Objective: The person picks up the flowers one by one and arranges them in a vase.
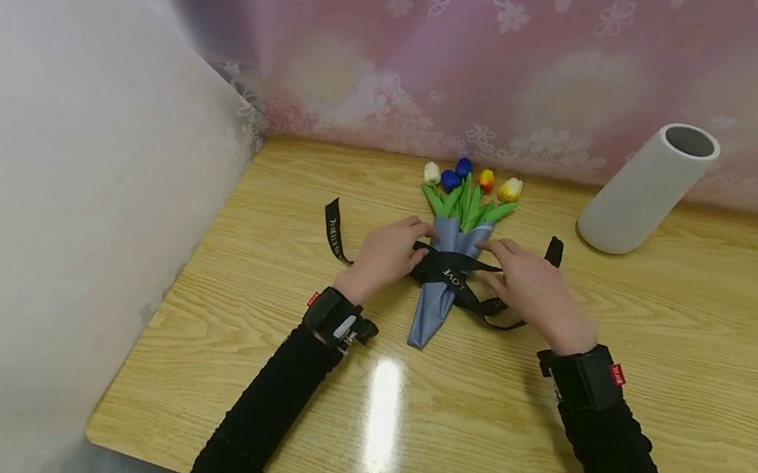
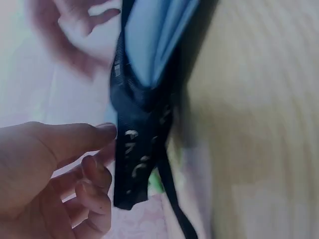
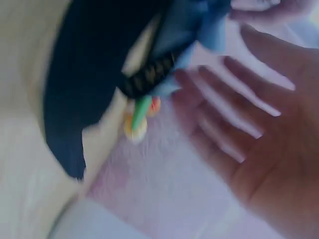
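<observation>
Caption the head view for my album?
Left hand and right hand at a tulip bouquet with black ribbon, a white vase nearby.

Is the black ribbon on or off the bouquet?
On: the black ribbon crosses the bouquet and trails out either side. Cannot tell whether it's knotted.

Glossy wood-grain table [image 1: 465, 438], matt vase [image 1: 643, 194], smooth wrapping [image 1: 429, 317], cloth ribbon [image 1: 447, 270]

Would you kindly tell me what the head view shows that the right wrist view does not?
Only the head view shows the blue tulips, the white tulip and both black sleeves. Only the right wrist view shows the palm of the right hand. Both show the black ribbon, the blue-grey wrapping and the yellow-and-white tulip.
</observation>
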The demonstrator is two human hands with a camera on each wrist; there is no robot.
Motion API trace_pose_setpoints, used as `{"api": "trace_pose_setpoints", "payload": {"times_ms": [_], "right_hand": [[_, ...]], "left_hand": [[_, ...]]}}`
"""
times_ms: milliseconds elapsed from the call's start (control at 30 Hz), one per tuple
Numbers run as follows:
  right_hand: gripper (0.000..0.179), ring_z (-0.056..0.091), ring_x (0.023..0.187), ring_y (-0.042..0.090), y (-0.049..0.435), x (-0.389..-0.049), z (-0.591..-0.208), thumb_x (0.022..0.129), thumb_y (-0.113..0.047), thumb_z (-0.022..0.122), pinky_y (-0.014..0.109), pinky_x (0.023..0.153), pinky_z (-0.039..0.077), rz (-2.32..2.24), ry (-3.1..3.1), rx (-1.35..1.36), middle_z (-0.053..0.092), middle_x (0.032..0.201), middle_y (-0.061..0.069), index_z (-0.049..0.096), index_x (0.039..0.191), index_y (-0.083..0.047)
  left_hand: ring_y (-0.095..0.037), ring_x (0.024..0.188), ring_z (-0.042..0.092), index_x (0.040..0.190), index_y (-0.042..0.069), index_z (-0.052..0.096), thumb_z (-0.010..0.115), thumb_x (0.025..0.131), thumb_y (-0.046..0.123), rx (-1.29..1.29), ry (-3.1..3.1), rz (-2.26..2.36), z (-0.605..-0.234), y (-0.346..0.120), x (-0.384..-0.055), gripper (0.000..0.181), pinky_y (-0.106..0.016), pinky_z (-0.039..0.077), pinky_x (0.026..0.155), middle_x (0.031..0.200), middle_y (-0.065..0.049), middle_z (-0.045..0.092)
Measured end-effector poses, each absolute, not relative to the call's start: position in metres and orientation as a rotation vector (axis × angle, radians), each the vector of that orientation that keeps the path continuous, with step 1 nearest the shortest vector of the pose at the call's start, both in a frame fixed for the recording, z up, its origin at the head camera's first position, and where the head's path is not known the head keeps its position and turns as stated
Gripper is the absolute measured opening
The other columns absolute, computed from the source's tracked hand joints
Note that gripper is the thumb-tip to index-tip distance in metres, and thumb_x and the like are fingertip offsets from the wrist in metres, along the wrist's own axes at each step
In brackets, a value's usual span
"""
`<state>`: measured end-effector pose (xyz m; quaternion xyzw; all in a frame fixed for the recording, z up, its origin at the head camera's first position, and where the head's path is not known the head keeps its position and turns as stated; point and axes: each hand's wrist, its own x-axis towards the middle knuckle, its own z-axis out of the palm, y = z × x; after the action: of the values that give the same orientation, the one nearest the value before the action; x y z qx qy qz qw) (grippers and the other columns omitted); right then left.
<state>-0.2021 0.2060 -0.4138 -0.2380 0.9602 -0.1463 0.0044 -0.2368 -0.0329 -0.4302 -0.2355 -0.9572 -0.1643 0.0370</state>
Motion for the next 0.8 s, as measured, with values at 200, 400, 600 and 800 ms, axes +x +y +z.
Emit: {"api": "trace_pose_setpoints", "payload": {"times_ms": [200, 400, 600, 800], "right_hand": [[0.037, 0.068, 0.077, 0.026, 0.183, -0.198, -0.433, 0.094, -0.019, 0.075, 0.038, 0.059, 0.052, -0.509, 3.071, -0.984, 0.068, 0.109, 0.014, 0.067, 0.128, -0.008], [0.006, 0.062, 0.065, 0.021, 0.185, -0.197, -0.427, 0.09, -0.017, 0.079, 0.037, 0.052, 0.047, -0.464, 3.2, -0.918, 0.066, 0.086, 0.004, 0.075, 0.094, -0.013], [0.008, 0.064, 0.071, 0.031, 0.216, -0.2, -0.405, 0.095, -0.007, 0.07, 0.044, 0.058, 0.05, -0.448, 3.241, -0.617, 0.07, 0.091, 0.018, 0.072, 0.1, -0.001], [0.016, 0.053, 0.061, 0.03, 0.249, -0.201, -0.39, 0.092, -0.001, 0.062, 0.039, 0.05, 0.041, -0.276, 3.127, -0.293, 0.058, 0.075, 0.021, 0.064, 0.077, 0.005]], "left_hand": [[-0.011, 0.078, 0.069, 0.103, 0.022, 0.075, 0.077, 0.092, 0.035, -0.777, -2.926, -0.508, -0.434, -0.028, -0.233, 0.017, -0.027, 0.053, 0.06, 0.097, 0.005, 0.075], [-0.008, 0.067, 0.062, 0.089, 0.023, 0.074, 0.077, 0.087, 0.043, -0.808, -2.943, -0.625, -0.424, -0.037, -0.233, 0.02, -0.023, 0.043, 0.052, 0.085, 0.007, 0.072], [-0.014, 0.053, 0.053, 0.096, 0.012, 0.07, 0.068, 0.1, 0.03, -0.401, -2.907, -0.601, -0.415, -0.061, -0.237, 0.019, -0.023, 0.031, 0.043, 0.073, -0.001, 0.067], [-0.013, 0.045, 0.029, 0.1, 0.0, 0.062, 0.062, 0.1, 0.015, -0.084, -2.91, -0.373, -0.413, -0.079, -0.24, 0.015, -0.025, 0.02, 0.043, 0.067, -0.009, 0.055]]}}
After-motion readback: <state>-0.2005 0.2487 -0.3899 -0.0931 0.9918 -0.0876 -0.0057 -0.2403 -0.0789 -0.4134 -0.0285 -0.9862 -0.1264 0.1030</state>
